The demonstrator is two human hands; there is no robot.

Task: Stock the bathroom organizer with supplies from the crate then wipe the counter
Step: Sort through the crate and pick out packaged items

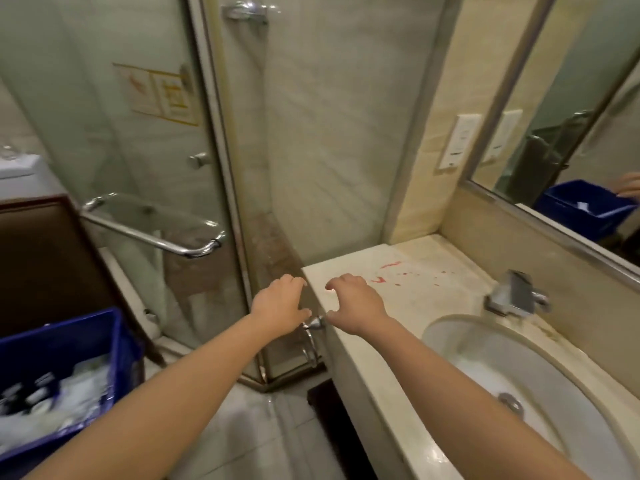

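— What is seen on the desk (349, 268)?
— Red stains (398, 273) beside the sink (519, 386); the crate (114, 341) is set low at left.
— And the hands?
— Left hand (278, 304) and right hand (356, 303) are held half-open, empty, at the desk's corner.

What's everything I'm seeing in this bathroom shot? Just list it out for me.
Blue plastic crate: one, blue, lower left, holding pale wrapped supplies.
Cream stone counter: one, cream, right of centre.
Red smears: several, red, on the counter's far end.
White oval sink: one, white, set into the counter.
Chrome faucet: one, silver, behind the sink.
Glass shower door: one, clear, left.
Chrome towel bar: one, silver, on the door.
Wall mirror: one, upper right.
Left hand: empty, spread, beside the counter's corner.
Right hand: empty, spread, over the counter's edge.
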